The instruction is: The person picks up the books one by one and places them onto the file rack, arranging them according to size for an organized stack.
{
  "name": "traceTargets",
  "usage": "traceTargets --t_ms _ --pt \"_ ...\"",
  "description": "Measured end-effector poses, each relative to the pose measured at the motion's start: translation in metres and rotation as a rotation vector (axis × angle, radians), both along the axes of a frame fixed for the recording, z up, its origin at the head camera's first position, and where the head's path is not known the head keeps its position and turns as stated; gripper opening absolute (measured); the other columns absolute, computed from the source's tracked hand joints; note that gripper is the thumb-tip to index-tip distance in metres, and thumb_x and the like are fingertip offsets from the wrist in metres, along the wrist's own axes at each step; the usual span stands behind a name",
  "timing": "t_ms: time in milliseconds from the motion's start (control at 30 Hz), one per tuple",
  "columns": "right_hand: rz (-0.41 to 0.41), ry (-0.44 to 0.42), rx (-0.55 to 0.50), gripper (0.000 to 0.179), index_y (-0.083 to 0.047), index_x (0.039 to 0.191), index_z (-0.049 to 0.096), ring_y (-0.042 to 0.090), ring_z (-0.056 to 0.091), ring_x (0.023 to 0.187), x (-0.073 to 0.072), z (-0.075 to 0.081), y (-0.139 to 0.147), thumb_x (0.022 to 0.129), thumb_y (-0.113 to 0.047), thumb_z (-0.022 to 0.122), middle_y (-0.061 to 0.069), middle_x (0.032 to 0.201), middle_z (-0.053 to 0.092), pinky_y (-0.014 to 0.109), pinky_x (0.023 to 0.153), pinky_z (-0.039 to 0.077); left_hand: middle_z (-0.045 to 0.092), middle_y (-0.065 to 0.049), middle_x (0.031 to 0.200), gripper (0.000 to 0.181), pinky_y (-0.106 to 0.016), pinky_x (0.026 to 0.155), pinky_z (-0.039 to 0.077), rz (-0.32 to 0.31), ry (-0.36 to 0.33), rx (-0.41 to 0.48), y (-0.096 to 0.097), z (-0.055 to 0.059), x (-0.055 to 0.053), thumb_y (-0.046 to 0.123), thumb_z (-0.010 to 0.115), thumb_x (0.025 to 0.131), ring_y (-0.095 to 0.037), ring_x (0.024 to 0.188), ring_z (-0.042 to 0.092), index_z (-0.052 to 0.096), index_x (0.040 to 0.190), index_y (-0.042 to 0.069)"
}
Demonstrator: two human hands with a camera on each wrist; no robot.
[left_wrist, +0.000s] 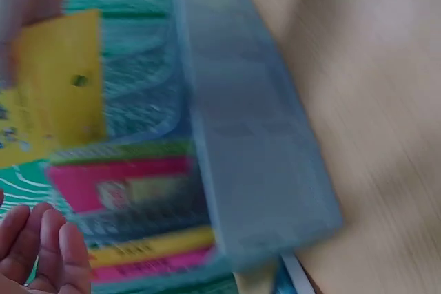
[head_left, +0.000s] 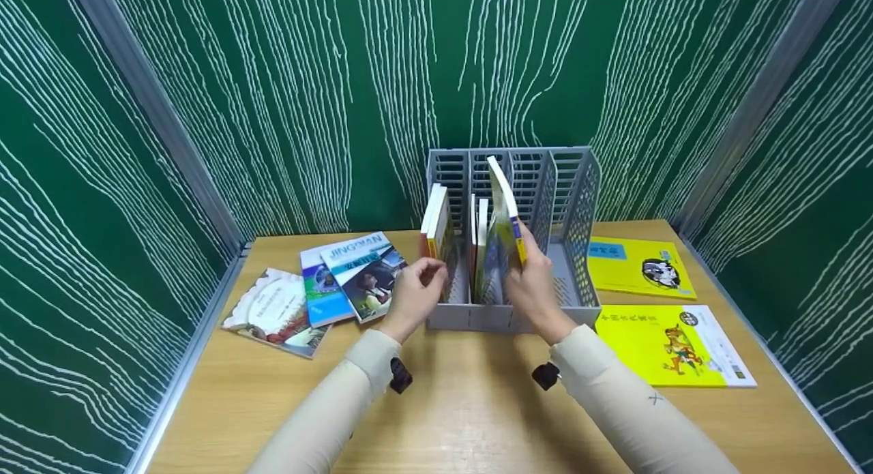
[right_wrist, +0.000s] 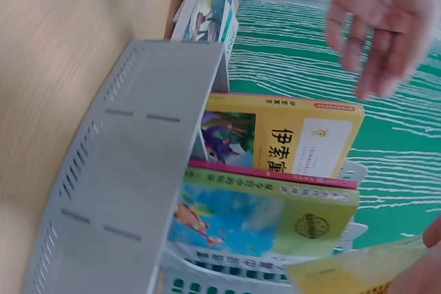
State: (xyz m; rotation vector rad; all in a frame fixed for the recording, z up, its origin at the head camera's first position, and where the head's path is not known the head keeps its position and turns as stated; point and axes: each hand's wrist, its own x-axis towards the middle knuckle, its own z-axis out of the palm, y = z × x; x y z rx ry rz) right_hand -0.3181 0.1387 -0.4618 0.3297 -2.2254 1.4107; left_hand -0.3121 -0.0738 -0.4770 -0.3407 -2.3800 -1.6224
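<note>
My right hand point(head_left: 535, 290) grips a thin yellow book point(head_left: 518, 237), held upright and partly inside the third compartment of a grey divided book rack point(head_left: 470, 317). The left hand point(head_left: 417, 293) hovers at the rack's left front, its fingers loosely bent around nothing, as the right wrist view also shows. Just beyond it, upright books point(head_left: 434, 221) fill part of the leftmost compartment, one with a yellow cover point(right_wrist: 324, 139). More upright books point(head_left: 481, 245) stand in the second compartment, including a green and blue one point(right_wrist: 262, 218). Motion blurs the left wrist view.
Left of the rack lie a pale book point(head_left: 276, 307), a blue book point(head_left: 326, 290) and a magazine-like book point(head_left: 368, 273) overlapping it. Two yellow books, one rear point(head_left: 627, 273) and one front point(head_left: 648, 344), lie on the right. Green panels point(head_left: 402, 85) enclose the wooden table point(head_left: 436, 406).
</note>
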Motion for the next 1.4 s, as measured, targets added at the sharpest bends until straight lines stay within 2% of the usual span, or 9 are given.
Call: traceTargets --t_ms 133,300,400,600,867,1067,1167,1267,1400 --pt "0.041 -0.064 -0.086 0.056 0.002 0.160 0.046 0.049 0.058 0.143 -0.005 -0.005 -0.006 0.105 0.011 0.046 0.030 0.155 0.058 0.064 0.119 0.047 0.077 -0.013 0.106 0.021 -0.035 0.084 0.058 -0.016 -0.020 -0.236 -0.010 -0.017 -0.006 0.017 0.067 0.107 -0.019 0.091 0.065 0.076 0.119 0.002" --pt "0.053 -0.072 -0.114 0.039 0.008 0.148 0.056 0.048 0.059 0.139 -0.016 -0.013 -0.014 0.109 0.001 0.052 0.032 0.146 0.061 0.063 0.119 0.047 0.077 -0.012 0.122 0.027 -0.048 0.101 0.062 -0.051 -0.018 -0.514 -0.017 -0.033 -0.011 0.022 0.068 0.106 -0.029 0.112 0.074 0.074 0.127 0.006" --pt "0.068 -0.065 -0.139 0.040 0.009 0.148 0.056 0.049 0.056 0.141 -0.023 -0.018 -0.019 0.108 0.001 0.053 0.032 0.144 0.059 0.064 0.121 0.044 0.077 -0.011 0.121 0.026 -0.049 0.097 0.063 -0.063 0.031 -0.659 -0.019 -0.040 -0.014 0.024 0.069 0.105 -0.031 0.111 0.075 0.074 0.124 0.006" --pt "0.157 -0.127 -0.271 0.051 0.009 0.159 0.044 0.050 0.042 0.155 -0.034 -0.025 -0.025 0.108 0.005 0.050 0.033 0.162 0.047 0.065 0.128 0.035 0.076 -0.010 0.116 0.025 -0.049 0.089 0.064 -0.101 0.100 -0.849 -0.020 -0.052 -0.019 0.025 0.069 0.105 -0.031 0.103 0.075 0.072 0.123 0.007" --pt "0.176 -0.269 -0.249 0.053 0.008 0.160 0.043 0.046 0.043 0.155 -0.043 -0.030 -0.024 0.107 0.003 0.048 0.032 0.163 0.047 0.059 0.130 0.035 0.077 -0.012 0.109 0.018 -0.049 0.083 0.064 -0.139 0.115 -0.939 -0.015 -0.061 -0.023 0.021 0.065 0.108 -0.032 0.098 0.077 0.073 0.113 0.005" --pt "0.227 -0.332 -0.161 0.058 0.009 0.153 0.047 0.041 0.058 0.130 -0.047 -0.035 -0.018 0.095 0.011 0.049 0.034 0.144 0.059 0.052 0.111 0.048 0.078 -0.014 0.097 0.016 -0.048 0.078 0.064 -0.149 0.168 -0.972 -0.015 -0.067 -0.024 0.017 0.066 0.107 -0.034 0.090 0.078 0.073 0.100 0.003" --pt "0.295 -0.371 -0.153 0.074 0.004 0.164 0.036 0.042 0.053 0.144 -0.050 -0.038 -0.016 0.091 0.015 0.047 0.032 0.156 0.052 0.051 0.121 0.046 0.078 -0.015 0.095 0.017 -0.048 0.079 0.064 -0.163 0.182 -0.955 -0.014 -0.068 -0.024 0.015 0.065 0.107 -0.034 0.090 0.078 0.072 0.098 0.002" --pt "0.345 -0.409 -0.168 0.086 0.002 0.171 0.019 0.044 0.037 0.160 -0.053 -0.041 -0.015 0.091 0.017 0.044 0.031 0.170 0.037 0.053 0.131 0.035 0.078 -0.016 0.095 0.017 -0.047 0.081 0.064 -0.168 0.179 -0.946 -0.013 -0.069 -0.024 0.013 0.063 0.108 -0.035 0.091 0.078 0.072 0.098 0.002" --pt "0.386 -0.466 -0.178 0.086 0.005 0.171 0.009 0.046 0.024 0.165 -0.057 -0.048 -0.012 0.093 0.019 0.043 0.032 0.175 0.026 0.054 0.134 0.027 0.079 -0.017 0.099 0.018 -0.048 0.086 0.064 -0.165 0.148 -0.953 -0.012 -0.069 -0.023 0.013 0.061 0.109 -0.035 0.096 0.078 0.072 0.100 0.001"
